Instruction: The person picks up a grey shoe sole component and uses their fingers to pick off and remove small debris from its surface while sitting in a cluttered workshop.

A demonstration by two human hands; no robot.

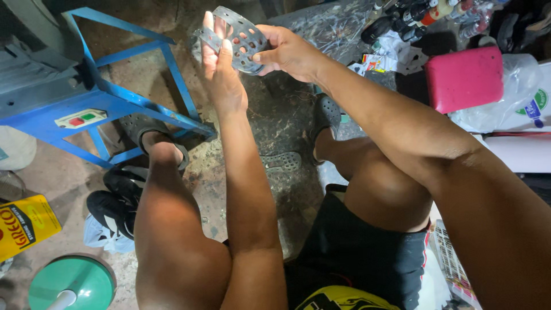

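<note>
Two hands, the left hand and right hand, hold one perforated grey shoe piece; one pink box upper right, one yellow can and one green lid lower left.

Perforated grey shoe upper: curved, flexible piece with rows of oval holes and a strap end on its left side. Held up in the air, bowed outward, above and right of the blue metal frame, over the dirty floor.
</note>
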